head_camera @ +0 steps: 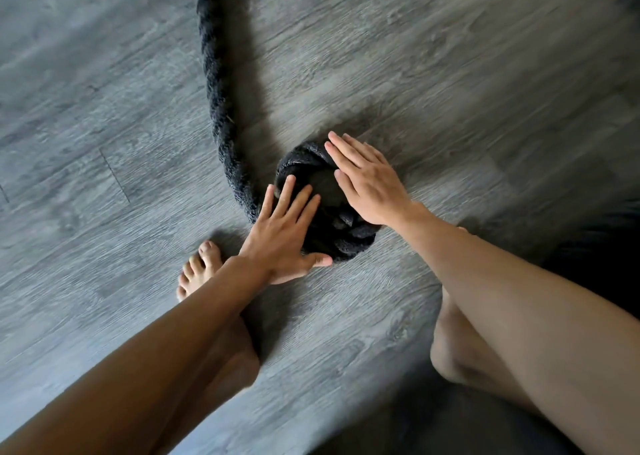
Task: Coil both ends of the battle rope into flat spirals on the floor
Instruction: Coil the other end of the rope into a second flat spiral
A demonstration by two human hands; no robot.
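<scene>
Black rope (221,108) coil under both hands | left hand (284,232), right hand (367,180) flat, fingers straight

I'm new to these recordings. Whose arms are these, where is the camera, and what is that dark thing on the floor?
There is no machine here: these are a person's two bare arms, filmed by a single camera worn on the head and looking down. The dark thing is a thick black battle rope. It runs in from the top and curls into a small tight coil on the grey wood-look floor. The left hand and the right hand both lie on the coil with straight fingers, pressing rather than gripping. A bare foot shows at the left.
</scene>
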